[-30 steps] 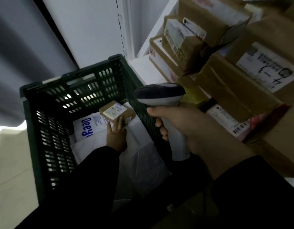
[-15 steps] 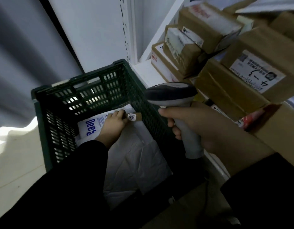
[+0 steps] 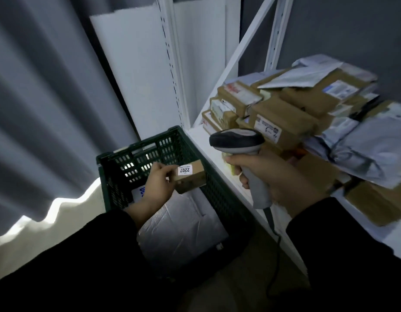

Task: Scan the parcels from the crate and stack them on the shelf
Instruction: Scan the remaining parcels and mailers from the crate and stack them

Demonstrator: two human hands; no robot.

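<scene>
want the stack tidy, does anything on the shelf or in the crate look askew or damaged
On the shelf, the grey mailer bags lie crumpled and droop over the pile's front. The brown boxes are stacked at mixed angles, not squared. Nothing looks torn or spilled, in the crate either.

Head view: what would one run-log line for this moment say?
left hand holds small box over crate | right hand grips scanner | shelf holds parcels

Dim, underexposed view. Bright patch on the floor [image 3: 66,206] lower left; sleeves near black; wide-angle bending and blur at the right edge.
</scene>
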